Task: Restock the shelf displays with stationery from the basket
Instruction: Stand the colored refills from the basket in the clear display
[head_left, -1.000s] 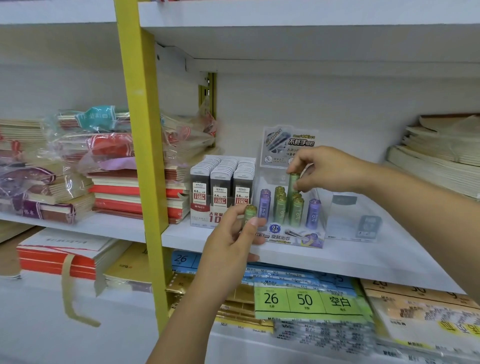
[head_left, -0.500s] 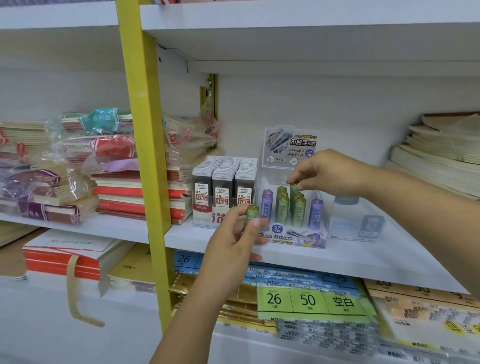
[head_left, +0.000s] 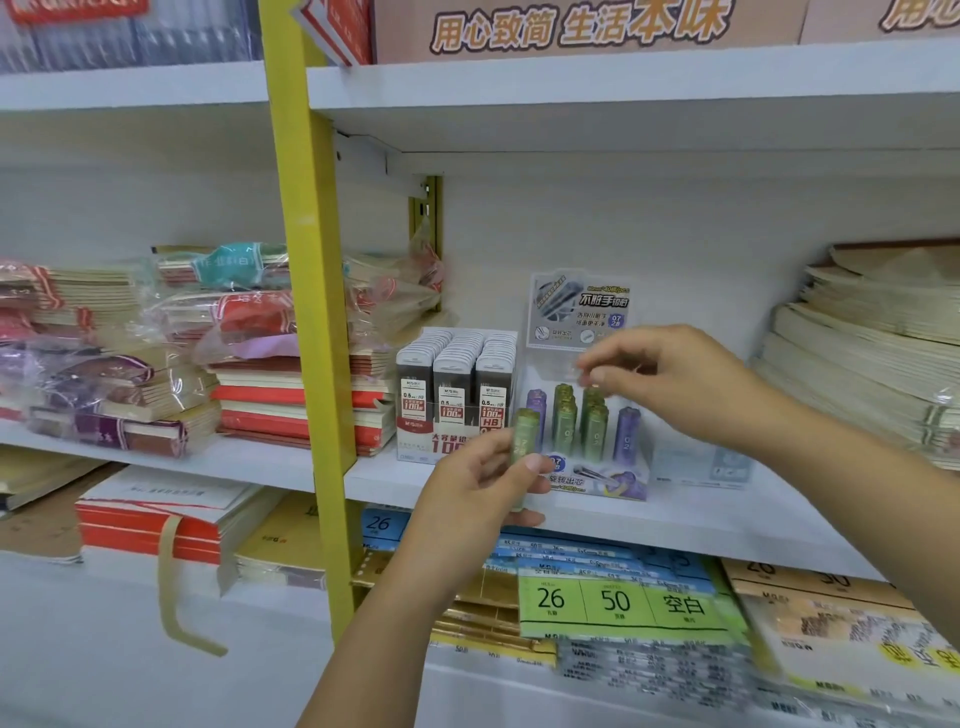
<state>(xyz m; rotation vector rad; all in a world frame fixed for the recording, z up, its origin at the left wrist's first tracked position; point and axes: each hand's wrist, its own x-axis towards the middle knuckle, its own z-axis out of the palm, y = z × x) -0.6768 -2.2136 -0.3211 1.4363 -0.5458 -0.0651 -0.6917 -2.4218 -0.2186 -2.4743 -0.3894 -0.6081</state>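
A clear display box (head_left: 597, 480) of lead refill tubes stands on the white shelf (head_left: 675, 525). Green and purple tubes (head_left: 626, 434) stand upright in it. My left hand (head_left: 478, 483) grips a green tube (head_left: 523, 431) upright, just in front of the box's left corner. My right hand (head_left: 675, 379) reaches in from the right above the box. Its thumb and fingertips pinch the cap of a green tube (head_left: 592, 415) standing in the rear row. The basket is out of view.
A tray of black lead cases (head_left: 452, 395) stands directly left of the display box. A yellow upright post (head_left: 311, 364) divides the shelving. Stacked notebooks (head_left: 291, 395) lie to the left and paper pads (head_left: 872, 353) to the right. Labelled packs (head_left: 613, 603) fill the shelf below.
My right hand lowered the green tube down into the rear row of the box. The left hand kept its tube in place. The camera tilted up and shows the shelf above.
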